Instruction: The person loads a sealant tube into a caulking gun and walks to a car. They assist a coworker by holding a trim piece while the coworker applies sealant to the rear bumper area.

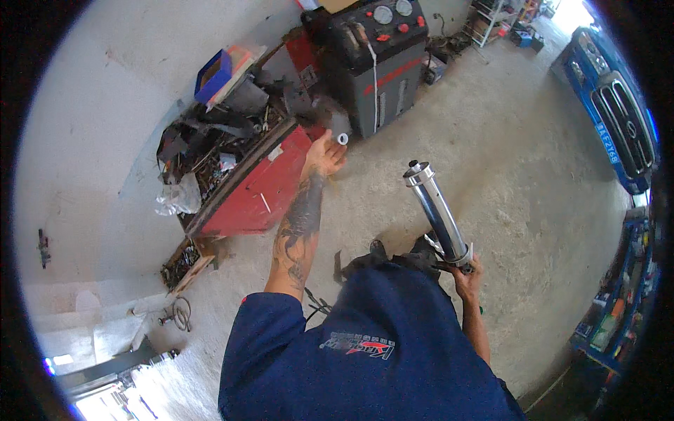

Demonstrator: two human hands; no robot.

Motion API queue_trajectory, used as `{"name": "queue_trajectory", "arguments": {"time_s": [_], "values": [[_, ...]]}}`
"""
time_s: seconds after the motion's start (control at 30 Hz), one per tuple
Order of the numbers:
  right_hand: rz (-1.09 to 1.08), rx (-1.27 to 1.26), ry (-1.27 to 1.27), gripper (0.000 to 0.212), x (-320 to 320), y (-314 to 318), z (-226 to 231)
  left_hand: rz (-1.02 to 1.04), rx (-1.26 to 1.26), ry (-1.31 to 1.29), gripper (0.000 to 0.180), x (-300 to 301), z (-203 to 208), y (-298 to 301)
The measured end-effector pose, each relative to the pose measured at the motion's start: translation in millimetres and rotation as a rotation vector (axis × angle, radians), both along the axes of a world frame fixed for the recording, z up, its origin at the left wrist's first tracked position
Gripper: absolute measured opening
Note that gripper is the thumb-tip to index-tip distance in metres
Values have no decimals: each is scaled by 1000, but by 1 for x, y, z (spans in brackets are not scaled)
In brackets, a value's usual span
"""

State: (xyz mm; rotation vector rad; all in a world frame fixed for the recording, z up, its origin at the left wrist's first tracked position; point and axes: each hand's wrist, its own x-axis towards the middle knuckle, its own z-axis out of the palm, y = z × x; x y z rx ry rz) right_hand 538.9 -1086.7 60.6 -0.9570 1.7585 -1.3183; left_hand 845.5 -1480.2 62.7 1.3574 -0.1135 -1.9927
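The left hand (pixel 326 154) reaches out in front, over toward the red surface. Its fingers are close together, and they hold a small white ring (pixel 342 139) at the tips, with the hole in the ring showing. The right hand (pixel 468 279) is low on the other side, wrapped around the bottom end of a shiny silver tube (pixel 443 214). The tube is long and round, and it leans, with its top end pointing away and a bit to the left. A little black knob (pixel 413 163) sits on that top end. The ring and the tube are well apart.

Near the left hand is the red surface (pixel 256 203), with a big messy pile on it. A clear plastic bag (pixel 181 196) hangs at the near end of the pile, and a blue box (pixel 213 76) sits high up at the back. Just past the left hand stands a tall dark machine (pixel 390 88) with round dials and red knobs. A wooden box (pixel 188 266) full of small bits is on the grey floor (pixel 533 238). Far off to the right is a blue car (pixel 618 112).
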Motion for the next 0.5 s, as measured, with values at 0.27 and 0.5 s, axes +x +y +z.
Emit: {"name": "queue_trajectory", "arguments": {"time_s": [0.27, 0.5], "values": [[-98, -66, 112, 33, 9, -22, 15, -494, -719, -126, 66, -96, 12, 138], [-108, -218, 209, 36, 17, -68, 43, -511, -791, -48, 45, -192, 63, 194]]}}
